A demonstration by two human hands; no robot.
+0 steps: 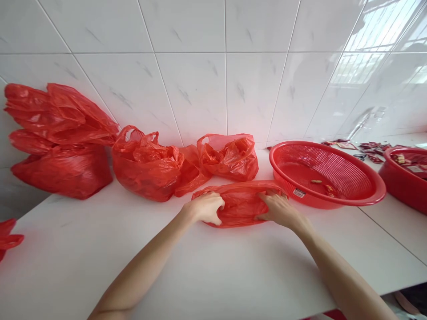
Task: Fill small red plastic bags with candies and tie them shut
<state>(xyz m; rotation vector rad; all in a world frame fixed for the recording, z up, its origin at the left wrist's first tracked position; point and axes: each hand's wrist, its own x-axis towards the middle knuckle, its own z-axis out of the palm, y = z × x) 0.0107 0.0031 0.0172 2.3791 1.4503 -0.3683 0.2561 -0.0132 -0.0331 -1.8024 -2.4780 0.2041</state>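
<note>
- Fingers (pixel 218 201) of the left hand (pixel 204 209) stand parted at the left end of an opened red bag (pixel 238 205); I can make out a clear gap between thumb and forefinger.
- The right hand (pixel 276 208) mirrors it at the other end, its fingers spread too. I cannot tell whether either hand pinches the plastic.
- That red bag lies on its base between the hands, mouth up towards me, with crinkled red plastic showing inside.
- Just right of it I have a red mesh basin (pixel 300 195) with a label on its near side; a small pale piece (pixel 316 181) and a red-and-yellow scrap lie on its floor.
- At the right edge, a second red basin (pixel 405 195), cut off by my view, holds packets (pixel 414 169).
- Behind the opened bag sits a handled bag (pixel 228 158) with crumpled red plastic inside; left of it, a fuller bag (pixel 143 171) bulges.
- Further left, more red bags (pixel 63 140) are heaped near the wall.
- Under all this I see a white worktop (pixel 213 271), with a seam running past the basins.
- Red packets (pixel 374 149) are strewn at its far right.
- At the back rises a glossy tiled wall (pixel 190 26), where a barred window's reflection (pixel 363 53) shows at upper right.
</note>
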